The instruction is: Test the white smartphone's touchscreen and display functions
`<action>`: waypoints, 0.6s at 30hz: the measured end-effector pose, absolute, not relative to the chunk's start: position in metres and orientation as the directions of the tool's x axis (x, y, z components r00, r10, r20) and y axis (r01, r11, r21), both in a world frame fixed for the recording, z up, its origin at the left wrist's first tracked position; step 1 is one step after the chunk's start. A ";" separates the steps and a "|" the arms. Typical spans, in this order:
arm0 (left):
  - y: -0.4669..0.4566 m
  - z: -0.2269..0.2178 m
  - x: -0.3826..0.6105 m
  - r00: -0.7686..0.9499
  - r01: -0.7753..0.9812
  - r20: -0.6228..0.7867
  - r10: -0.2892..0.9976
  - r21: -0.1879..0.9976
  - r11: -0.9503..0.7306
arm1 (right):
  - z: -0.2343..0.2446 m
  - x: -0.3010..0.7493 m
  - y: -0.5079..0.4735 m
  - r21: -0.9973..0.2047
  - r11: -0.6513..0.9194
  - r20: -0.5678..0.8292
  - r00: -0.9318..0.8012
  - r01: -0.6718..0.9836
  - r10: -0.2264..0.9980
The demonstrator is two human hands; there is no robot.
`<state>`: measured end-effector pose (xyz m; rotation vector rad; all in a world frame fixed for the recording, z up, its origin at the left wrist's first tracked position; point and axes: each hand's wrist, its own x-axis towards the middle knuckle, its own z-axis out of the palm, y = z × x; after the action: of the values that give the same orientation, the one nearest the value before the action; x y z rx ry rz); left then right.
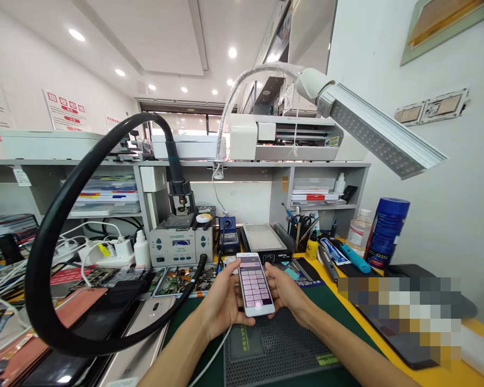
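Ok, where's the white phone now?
In the head view, the white phone is just right of centre, held between left hand and right hand, with the perforated mat below.

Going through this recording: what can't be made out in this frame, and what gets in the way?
All in the head view:
- Back of the white phone: faces away from the camera.
- Fingertips of the left hand and right hand behind it: hidden by the phone.
- Writing on its lit screen: too small.
- Pale phone, lower left: crossed by the black hose, cut off by the bottom edge.
- Things at right: covered by pixelation.
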<state>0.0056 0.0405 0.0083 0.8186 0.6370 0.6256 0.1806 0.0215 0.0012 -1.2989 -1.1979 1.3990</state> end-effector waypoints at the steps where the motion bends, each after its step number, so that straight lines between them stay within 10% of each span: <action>1: 0.041 0.007 0.006 0.645 -0.254 -0.262 0.717 0.812 0.526 | 0.000 0.181 0.023 -0.985 -0.170 -0.171 -0.085 0.013 0.982; 18: 0.041 0.003 0.007 0.619 -0.302 -0.156 0.770 0.858 0.416 | 0.008 0.176 0.013 -0.994 0.108 0.110 -0.095 -0.023 0.989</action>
<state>0.0067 0.0410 0.0030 0.9072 0.5956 0.7245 0.1759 0.0128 0.0081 -1.0674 -1.3157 1.2056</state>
